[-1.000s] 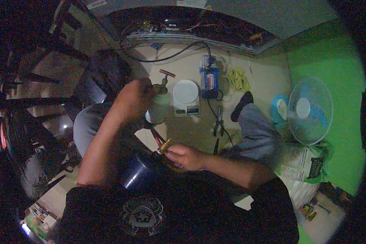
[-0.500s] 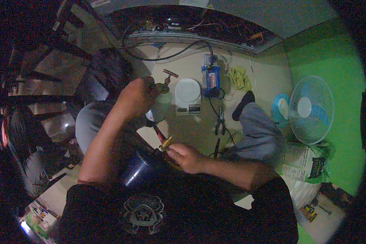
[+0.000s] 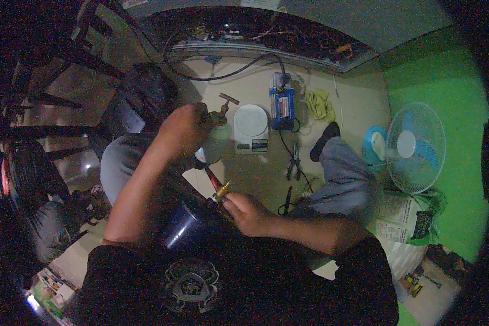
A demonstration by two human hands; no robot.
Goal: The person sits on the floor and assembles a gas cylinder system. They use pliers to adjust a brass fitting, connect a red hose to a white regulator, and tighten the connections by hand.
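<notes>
My left hand (image 3: 183,126) is closed around the neck area of a pale, rounded can (image 3: 218,145). A valve with a rusty T-shaped handle (image 3: 229,100) tops that can. Lower down, my right hand (image 3: 250,215) pinches a brass fitting (image 3: 223,189), whose tip points up and to the right. A red hose or stick-like piece (image 3: 212,177) runs from beneath the can toward the fitting; whether they join cannot be told. Against my lap stands a shiny dark blue cylinder (image 3: 183,227), just below the fitting.
A white kitchen scale (image 3: 251,120) sits right of the can, beside a blue pump-like device (image 3: 281,106) with a black hose (image 3: 223,79). Pliers (image 3: 294,163) and a yellow cloth (image 3: 320,105) lie on the floor. A fan (image 3: 415,146) stands at the green wall.
My right hand has shifted very slightly downward, its grip on the brass fitting kept. My left hand and the can are nearly still.
</notes>
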